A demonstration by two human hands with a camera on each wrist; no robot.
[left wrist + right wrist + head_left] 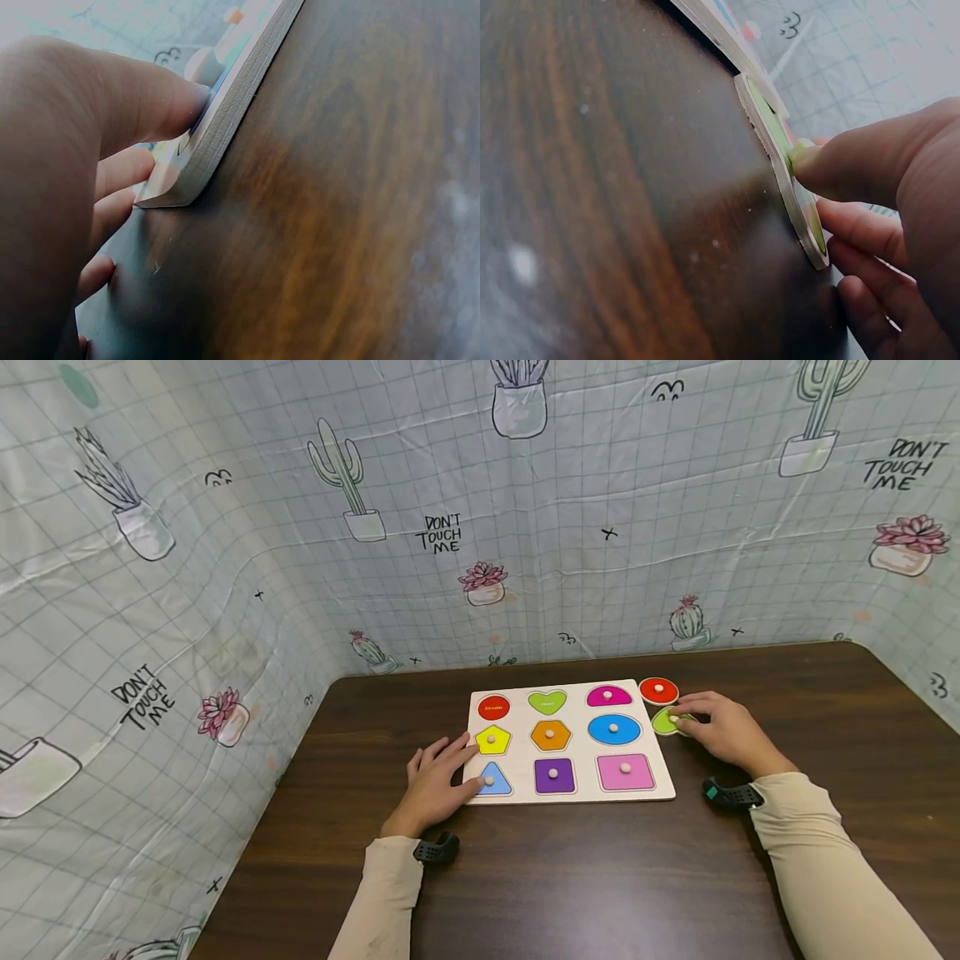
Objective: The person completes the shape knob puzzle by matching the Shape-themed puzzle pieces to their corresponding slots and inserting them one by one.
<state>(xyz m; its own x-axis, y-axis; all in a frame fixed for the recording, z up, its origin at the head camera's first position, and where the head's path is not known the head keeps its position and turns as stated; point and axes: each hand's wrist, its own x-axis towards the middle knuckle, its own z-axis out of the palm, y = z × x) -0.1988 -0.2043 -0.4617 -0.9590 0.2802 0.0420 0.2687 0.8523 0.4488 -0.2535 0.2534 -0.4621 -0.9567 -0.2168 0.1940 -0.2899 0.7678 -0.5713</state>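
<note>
A white wooden shape-puzzle board (521,718) lies flat on the table. My left hand (437,783) rests on its left edge, fingers spread, with the thumb by the knob of the light-blue triangle (497,787); in the left wrist view the thumb touches the board near the corner. Off the board's right side, my right hand (723,732) pinches the small knob of a green heart piece (662,723). The right wrist view shows the heart piece (763,129) edge-on, low over the wood. Just behind it is a red round piece (658,690), beside the board's far right corner.
Knobbed pieces sit in the board, among them a yellow pentagon (501,745), an orange hexagon (542,740) and a purple square (543,783). A printed red circle (493,702) and green heart (547,696) show without knobs. Behind the dark table (570,877) hangs a patterned cloth (420,602).
</note>
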